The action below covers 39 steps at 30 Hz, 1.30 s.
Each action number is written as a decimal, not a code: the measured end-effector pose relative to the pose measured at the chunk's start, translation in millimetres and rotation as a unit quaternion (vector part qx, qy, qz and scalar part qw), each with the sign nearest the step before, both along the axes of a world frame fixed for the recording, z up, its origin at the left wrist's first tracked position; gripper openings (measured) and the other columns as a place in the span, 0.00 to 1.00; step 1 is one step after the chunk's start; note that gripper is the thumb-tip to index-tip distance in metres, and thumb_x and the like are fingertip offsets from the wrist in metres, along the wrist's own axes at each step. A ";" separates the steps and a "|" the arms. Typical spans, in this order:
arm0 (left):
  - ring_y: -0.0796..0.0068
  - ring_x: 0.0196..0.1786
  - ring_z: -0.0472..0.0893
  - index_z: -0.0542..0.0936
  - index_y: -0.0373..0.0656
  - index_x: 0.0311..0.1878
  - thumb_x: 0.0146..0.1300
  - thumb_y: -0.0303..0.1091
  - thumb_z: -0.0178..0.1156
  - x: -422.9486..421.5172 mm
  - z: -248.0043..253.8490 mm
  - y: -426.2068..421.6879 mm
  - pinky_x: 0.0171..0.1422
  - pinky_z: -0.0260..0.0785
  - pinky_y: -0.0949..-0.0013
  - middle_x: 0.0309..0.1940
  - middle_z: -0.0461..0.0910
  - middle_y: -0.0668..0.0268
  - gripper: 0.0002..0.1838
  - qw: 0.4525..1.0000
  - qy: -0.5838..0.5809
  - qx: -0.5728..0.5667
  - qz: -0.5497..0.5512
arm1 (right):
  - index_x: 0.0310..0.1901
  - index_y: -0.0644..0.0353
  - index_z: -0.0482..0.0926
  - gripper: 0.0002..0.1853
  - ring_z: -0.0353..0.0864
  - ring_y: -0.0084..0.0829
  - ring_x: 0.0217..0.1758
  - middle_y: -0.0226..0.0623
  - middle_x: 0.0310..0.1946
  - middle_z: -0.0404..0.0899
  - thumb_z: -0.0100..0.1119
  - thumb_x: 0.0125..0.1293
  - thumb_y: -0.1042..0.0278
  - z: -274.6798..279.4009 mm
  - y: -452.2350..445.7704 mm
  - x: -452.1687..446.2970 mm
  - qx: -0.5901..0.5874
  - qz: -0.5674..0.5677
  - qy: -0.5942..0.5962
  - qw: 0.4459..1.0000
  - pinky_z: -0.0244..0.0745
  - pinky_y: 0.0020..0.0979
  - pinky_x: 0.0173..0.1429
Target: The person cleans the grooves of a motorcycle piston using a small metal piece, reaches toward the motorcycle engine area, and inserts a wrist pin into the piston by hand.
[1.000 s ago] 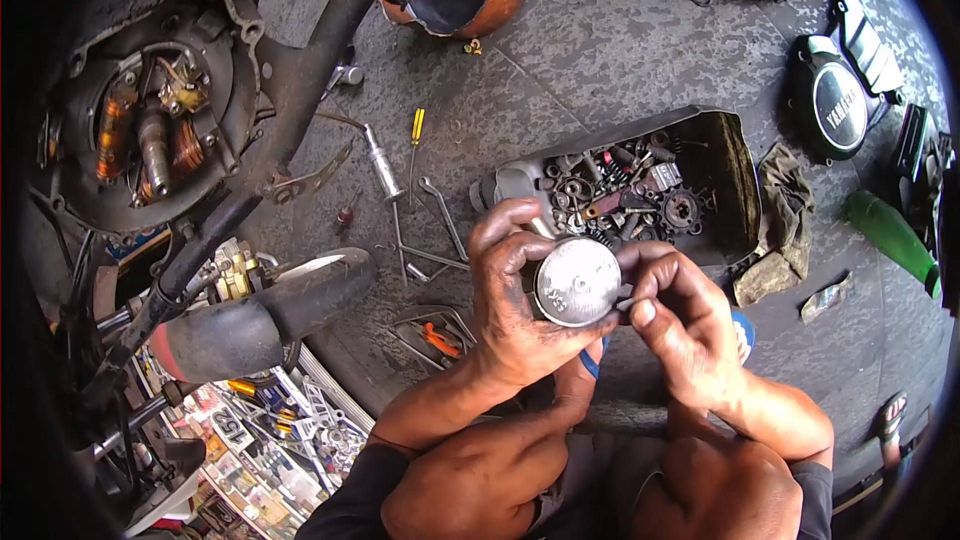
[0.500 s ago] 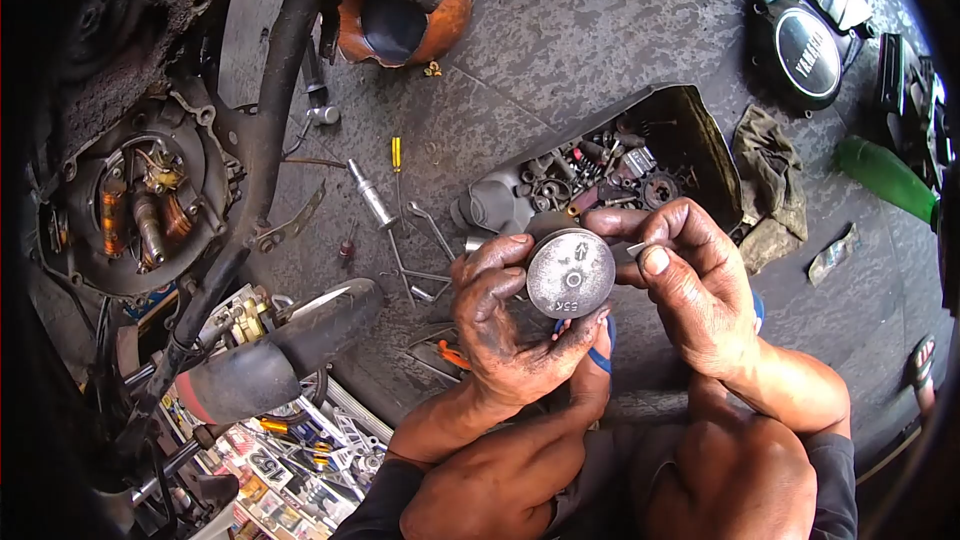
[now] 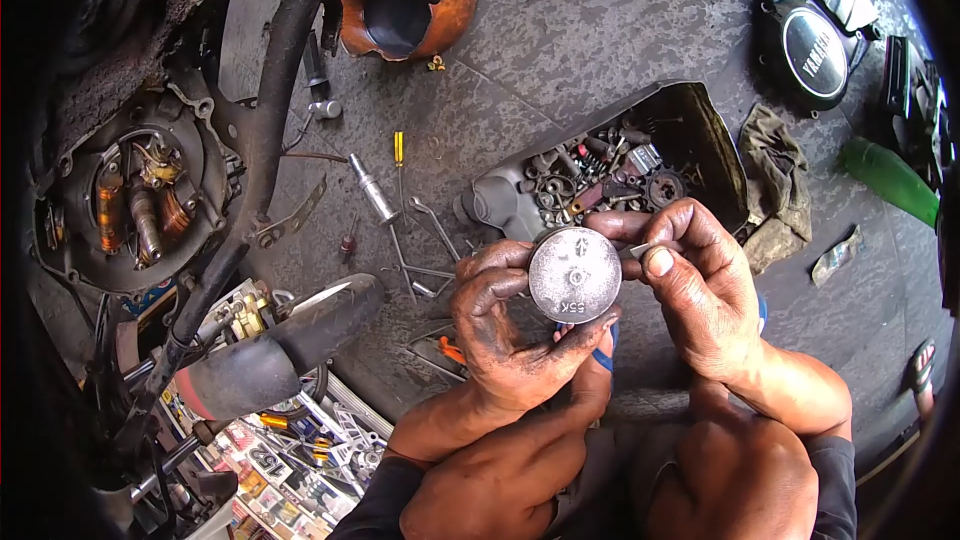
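Note:
A round piston (image 3: 575,278) faces up toward me, its grey crown stamped with "55K" and an arrow. My left hand (image 3: 505,325) is closed round its edge, with fingers at the upper left and thumb at the lower right. Close to the piston's right side, my right hand (image 3: 700,285) pinches a small flat metal blade (image 3: 638,252) between thumb and fingers. Most of the blade is hidden by the fingers, and whether it touches the piston I cannot tell. The piston's skirt is out of sight below the crown.
Behind my hands lies a bin (image 3: 718,130) of loose engine parts. A cloth (image 3: 775,175), a green bottle (image 3: 890,175) and a Yamaha cover (image 3: 815,55) lie right. Wrenches, a socket tool (image 3: 372,188) and a yellow-handled screwdriver (image 3: 399,150) lie left, near an opened engine (image 3: 140,200).
The piston's crown has tilted slightly, now catching more light. Both hands keep nearly the same place and grip. The view has shifted a little.

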<state>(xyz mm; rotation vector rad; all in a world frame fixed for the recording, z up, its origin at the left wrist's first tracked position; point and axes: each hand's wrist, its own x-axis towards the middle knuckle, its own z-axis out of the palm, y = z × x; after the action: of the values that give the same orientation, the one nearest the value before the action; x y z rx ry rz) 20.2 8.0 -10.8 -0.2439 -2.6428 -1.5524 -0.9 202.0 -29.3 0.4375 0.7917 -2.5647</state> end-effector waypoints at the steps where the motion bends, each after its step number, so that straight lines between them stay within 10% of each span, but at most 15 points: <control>1: 0.57 0.60 0.77 0.65 0.43 0.65 0.42 0.26 0.88 -0.4 1.1 0.0 0.66 0.71 0.52 0.60 0.74 0.50 0.49 1.000 0.000 -0.007 -0.004 | 0.51 0.63 0.73 0.07 0.78 0.31 0.67 0.53 0.65 0.80 0.56 0.82 0.68 0.1 0.0 0.0 -0.001 0.001 -0.001 1.000 0.73 0.38 0.73; 19: 0.59 0.60 0.76 0.67 0.43 0.64 0.42 0.26 0.88 6.0 7.3 3.0 0.64 0.71 0.54 0.60 0.73 0.52 0.47 0.999 -0.041 -0.006 0.031 | 0.50 0.59 0.71 0.11 0.81 0.44 0.69 0.59 0.65 0.79 0.61 0.80 0.63 -4.5 -2.8 2.3 0.034 0.030 -0.019 0.999 0.77 0.48 0.73; 39: 0.56 0.56 0.78 0.71 0.37 0.69 0.44 0.36 0.88 1.0 18.1 -1.9 0.60 0.72 0.52 0.58 0.76 0.53 0.49 0.996 -0.031 -0.080 0.013 | 0.49 0.66 0.74 0.07 0.79 0.29 0.63 0.56 0.65 0.79 0.58 0.80 0.72 4.2 1.5 0.0 0.066 0.038 0.036 0.996 0.78 0.34 0.65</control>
<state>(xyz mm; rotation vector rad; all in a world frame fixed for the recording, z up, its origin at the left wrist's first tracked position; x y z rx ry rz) 21.2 6.2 7.4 -0.1700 -2.8098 -1.3635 -0.9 203.5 -25.2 0.3491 0.9896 -2.4792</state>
